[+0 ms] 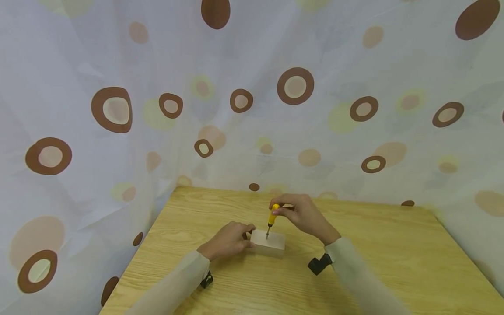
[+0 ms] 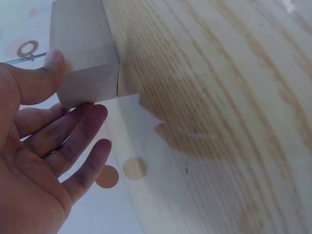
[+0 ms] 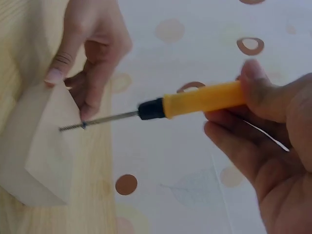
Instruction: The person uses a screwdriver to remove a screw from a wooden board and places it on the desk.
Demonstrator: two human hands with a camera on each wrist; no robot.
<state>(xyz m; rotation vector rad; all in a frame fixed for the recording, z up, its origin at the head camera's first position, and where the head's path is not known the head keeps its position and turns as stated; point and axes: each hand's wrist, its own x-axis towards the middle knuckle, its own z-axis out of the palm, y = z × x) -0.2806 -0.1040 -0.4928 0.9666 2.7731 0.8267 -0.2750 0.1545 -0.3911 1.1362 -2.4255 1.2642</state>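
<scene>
Right hand (image 3: pixel 278 170): fingers about yellow screwdriver (image 3: pixel 204 101), bit at screw (image 3: pixel 72 127). Left hand (image 1: pixel 228 241): gripping end of wooden block (image 1: pixel 268 249), on bench (image 1: pixel 378 249). Screw: upright, upper face. Advisable: shaft in line, even downward pressure, block braced.

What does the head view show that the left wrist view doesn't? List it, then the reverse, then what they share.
Only the head view: the right hand, the screwdriver's yellow handle and both sleeves.
Only the left wrist view: the palm of the left hand.
Both: that hand holding the block, the screw, the table and the spotted sheet.
</scene>
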